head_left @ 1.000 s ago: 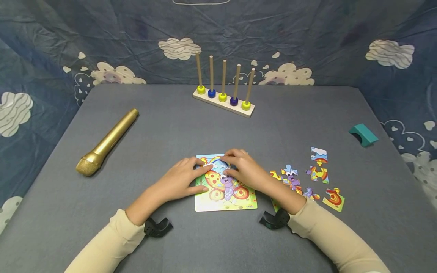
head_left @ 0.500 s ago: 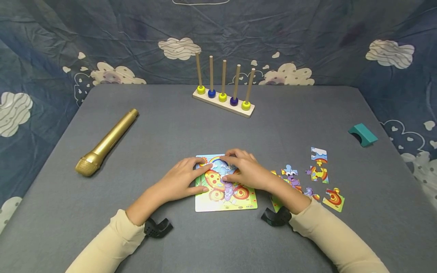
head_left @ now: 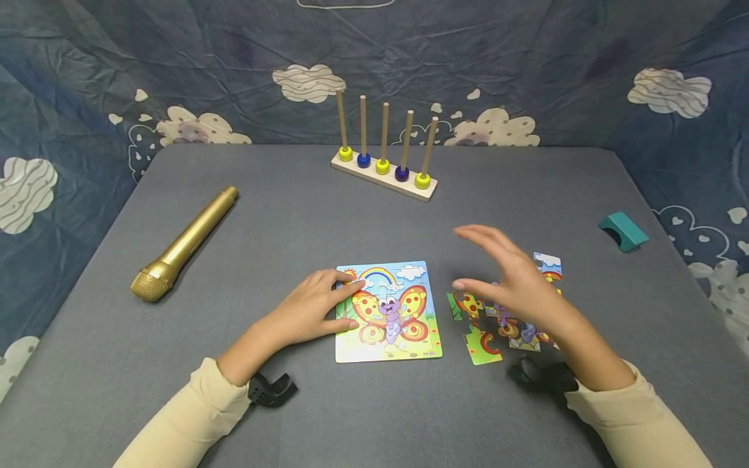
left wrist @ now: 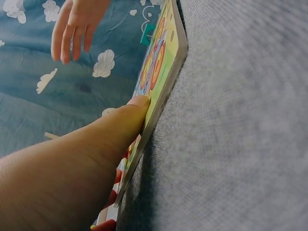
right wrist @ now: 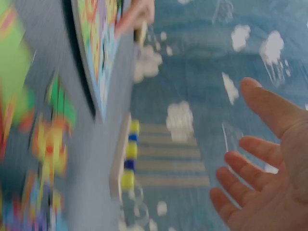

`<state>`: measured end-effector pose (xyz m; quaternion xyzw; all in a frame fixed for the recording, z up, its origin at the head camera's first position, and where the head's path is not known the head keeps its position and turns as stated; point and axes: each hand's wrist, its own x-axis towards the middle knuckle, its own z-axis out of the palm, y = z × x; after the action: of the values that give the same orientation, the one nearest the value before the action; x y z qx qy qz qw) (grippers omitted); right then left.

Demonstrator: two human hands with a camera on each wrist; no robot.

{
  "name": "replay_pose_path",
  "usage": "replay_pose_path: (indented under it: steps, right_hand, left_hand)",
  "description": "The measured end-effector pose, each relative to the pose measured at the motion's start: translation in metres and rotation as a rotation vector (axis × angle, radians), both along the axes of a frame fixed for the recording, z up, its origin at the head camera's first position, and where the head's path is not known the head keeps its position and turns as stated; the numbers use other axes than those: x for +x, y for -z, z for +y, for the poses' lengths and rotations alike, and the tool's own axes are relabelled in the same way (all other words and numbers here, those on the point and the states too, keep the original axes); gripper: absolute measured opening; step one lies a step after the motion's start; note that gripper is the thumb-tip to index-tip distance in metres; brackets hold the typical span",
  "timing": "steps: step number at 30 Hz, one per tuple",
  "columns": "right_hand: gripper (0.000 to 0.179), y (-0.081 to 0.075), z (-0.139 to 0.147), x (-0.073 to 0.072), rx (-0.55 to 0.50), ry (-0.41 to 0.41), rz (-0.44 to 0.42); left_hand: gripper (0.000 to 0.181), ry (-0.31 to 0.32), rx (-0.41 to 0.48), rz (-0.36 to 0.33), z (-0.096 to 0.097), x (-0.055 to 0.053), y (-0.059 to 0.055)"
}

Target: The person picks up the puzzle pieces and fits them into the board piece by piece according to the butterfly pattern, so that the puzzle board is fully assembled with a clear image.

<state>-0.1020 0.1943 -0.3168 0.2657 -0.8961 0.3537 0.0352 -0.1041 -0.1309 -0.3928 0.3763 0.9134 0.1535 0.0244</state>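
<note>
Butterfly puzzle (head_left: pixel 393 315) under left hand (head_left: pixel 307 307), corner print (head_left: pixel 430 354) unreadable, right hand (head_left: pixel 521 283) near pieces (head_left: pixel 481 351), all fingers (head_left: pixel 491 242) released

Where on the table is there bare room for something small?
Bare table lies between the gold microphone and peg stand, and between peg stand and teal block. Crowded: the butterfly puzzle, where the left hand rests, and the loose pieces near the right hand.

"What's worn over at eight o'clock?"

"A plain cream left sleeve (head_left: pixel 178 416), cuff bunched; its match, the right sleeve (head_left: pixel 640 419), at four."

"And the hands?"

"Left hand (head_left: pixel 310 309) and right hand (head_left: pixel 523 283), both bare."

"That black thing, seven o'clock?"

"A curved left wrist unit (head_left: pixel 272 392). The right wrist unit (head_left: pixel 544 377), toward four, looks blurred."
</note>
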Motion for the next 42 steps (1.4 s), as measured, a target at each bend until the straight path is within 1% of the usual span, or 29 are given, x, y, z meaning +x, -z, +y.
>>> replay_pose_path:
  steps: [3,6,9,10,11,13,16,18,19,22,24,26,29,31,34,37,42]
  right_hand:
    - [0.075,-0.002,0.025,0.005,-0.036,0.097,0.053]
    - [0.076,0.003,0.05,0.006,-0.065,0.189,0.072]
    - [0.075,0.025,0.082,0.0,-0.084,0.277,0.055]
    - [0.075,0.035,0.094,-0.003,-0.084,0.301,0.053]
    - [0.075,0.044,0.105,-0.007,-0.09,0.319,0.04]
    - [0.075,0.066,0.128,-0.015,-0.071,0.356,0.046]
    - [0.075,0.09,0.152,-0.025,-0.041,0.383,0.037]
    - [0.074,0.1,0.16,-0.026,-0.009,0.404,0.009]
    - [0.073,0.102,0.162,-0.026,0.007,0.413,-0.013]
    - [0.072,0.1,0.16,-0.021,0.049,0.43,-0.073]
    - [0.072,0.092,0.154,-0.016,0.053,0.425,-0.105]
    - [0.069,0.083,0.149,-0.012,0.061,0.412,-0.118]
    - [0.064,0.075,0.143,-0.008,0.067,0.385,-0.13]
    - [0.06,0.075,0.142,-0.007,0.099,0.375,-0.131]
    - [0.056,0.079,0.143,-0.008,0.131,0.369,-0.146]
    - [0.053,0.082,0.144,-0.009,0.147,0.367,-0.155]
    - [0.052,0.082,0.143,-0.009,0.169,0.37,-0.135]
  left_hand:
    - [0.063,-0.002,0.002,0.0,0.0,0.0,0.0]
    - [0.063,-0.003,0.004,-0.002,-0.001,0.001,0.0]
    - [0.063,-0.004,0.003,-0.003,-0.001,0.001,0.0]
    - [0.063,-0.005,0.002,-0.004,-0.001,0.001,0.0]
    - [0.063,-0.005,0.001,-0.005,0.0,0.001,0.0]
    - [0.063,-0.006,0.001,-0.005,0.0,0.0,-0.001]
    - [0.063,-0.006,0.003,-0.004,0.0,0.0,-0.001]
    - [0.063,-0.006,0.003,-0.006,0.0,-0.001,0.0]
    - [0.063,-0.005,0.004,-0.007,0.0,-0.001,0.0]
    - [0.063,-0.003,0.006,-0.011,0.0,-0.001,0.0]
    - [0.063,-0.002,0.007,-0.013,0.0,-0.001,0.0]
    - [0.063,-0.002,0.009,-0.015,0.0,-0.002,0.0]
    - [0.063,0.0,0.014,-0.018,0.001,-0.002,0.001]
    - [0.063,0.001,0.017,-0.021,0.001,-0.002,0.001]
    - [0.063,-0.001,0.02,-0.025,0.0,-0.002,0.001]
    - [0.063,-0.005,0.021,-0.028,0.0,-0.002,0.001]
    - [0.063,-0.013,0.023,-0.038,-0.001,-0.001,0.001]
